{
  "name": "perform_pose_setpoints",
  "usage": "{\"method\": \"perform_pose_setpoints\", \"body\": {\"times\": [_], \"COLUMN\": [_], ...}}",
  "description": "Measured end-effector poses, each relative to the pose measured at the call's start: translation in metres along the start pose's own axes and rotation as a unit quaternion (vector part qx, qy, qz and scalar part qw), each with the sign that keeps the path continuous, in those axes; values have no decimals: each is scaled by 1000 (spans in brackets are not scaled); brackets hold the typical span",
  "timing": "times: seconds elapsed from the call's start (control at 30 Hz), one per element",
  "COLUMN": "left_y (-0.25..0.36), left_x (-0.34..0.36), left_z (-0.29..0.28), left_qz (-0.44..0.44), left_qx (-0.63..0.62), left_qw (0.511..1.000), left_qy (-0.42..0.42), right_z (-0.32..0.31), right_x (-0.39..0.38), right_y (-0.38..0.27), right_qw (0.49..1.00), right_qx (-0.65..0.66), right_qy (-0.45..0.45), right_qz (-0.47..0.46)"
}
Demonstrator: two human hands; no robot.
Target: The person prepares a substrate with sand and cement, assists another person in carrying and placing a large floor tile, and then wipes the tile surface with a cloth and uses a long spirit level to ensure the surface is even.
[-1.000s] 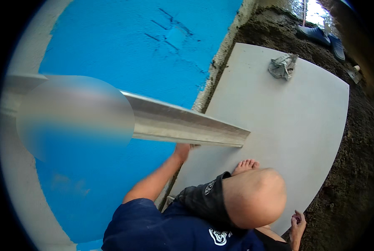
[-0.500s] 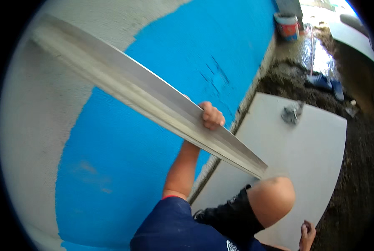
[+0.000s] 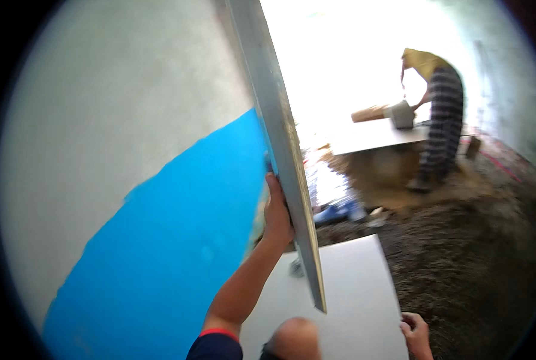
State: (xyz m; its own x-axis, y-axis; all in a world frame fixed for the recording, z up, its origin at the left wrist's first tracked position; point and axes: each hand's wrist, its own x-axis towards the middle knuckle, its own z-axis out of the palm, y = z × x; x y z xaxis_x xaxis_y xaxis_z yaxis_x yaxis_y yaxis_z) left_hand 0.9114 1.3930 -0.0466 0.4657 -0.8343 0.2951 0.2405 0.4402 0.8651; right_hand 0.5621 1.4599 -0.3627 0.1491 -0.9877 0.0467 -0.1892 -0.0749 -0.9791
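My left hand (image 3: 278,207) is wrapped round a long grey metal straightedge (image 3: 283,138), its thumb pointing up along the bar. The straightedge stands tilted and steep, its top running out of view and its lower end over a large white panel (image 3: 358,270) on the ground. Part of my left fingers is hidden behind the bar. Beside the panel's right edge is my right hand (image 3: 416,333), fingers curled over that edge. My bare knee (image 3: 296,339) shows at the bottom, above the panel.
Along the left runs a grey wall (image 3: 130,108) with a bright blue coated area (image 3: 172,240). Dark soil (image 3: 454,258) lies right of the panel, with blue slippers (image 3: 340,211) beyond it. Farther back, a person (image 3: 442,108) bends over a grey bucket (image 3: 401,114) by another white panel (image 3: 370,137).
The straightedge has swung from a slant across the wall to a steep upright tilt, still in my left hand. The view has lifted, bringing the other person in. My right hand stays by the panel's edge.
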Motion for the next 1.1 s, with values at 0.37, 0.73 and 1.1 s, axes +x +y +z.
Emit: {"method": "perform_pose_setpoints", "body": {"times": [0.37, 0.73, 1.1], "left_y": [-155, -206, -428], "left_x": [-100, -189, -108], "left_z": [279, 293, 73], "left_qz": [-30, 103, 91], "left_qx": [70, 105, 376], "left_qw": [956, 794, 572], "left_qy": [-285, -590, -724], "right_z": [-62, -162, -207], "right_x": [8, 8, 29], "right_y": [-57, -87, -95], "right_qw": [949, 889, 864], "right_qx": [-145, -49, 204], "right_qy": [222, 429, 439], "right_qz": [-173, -153, -135]}}
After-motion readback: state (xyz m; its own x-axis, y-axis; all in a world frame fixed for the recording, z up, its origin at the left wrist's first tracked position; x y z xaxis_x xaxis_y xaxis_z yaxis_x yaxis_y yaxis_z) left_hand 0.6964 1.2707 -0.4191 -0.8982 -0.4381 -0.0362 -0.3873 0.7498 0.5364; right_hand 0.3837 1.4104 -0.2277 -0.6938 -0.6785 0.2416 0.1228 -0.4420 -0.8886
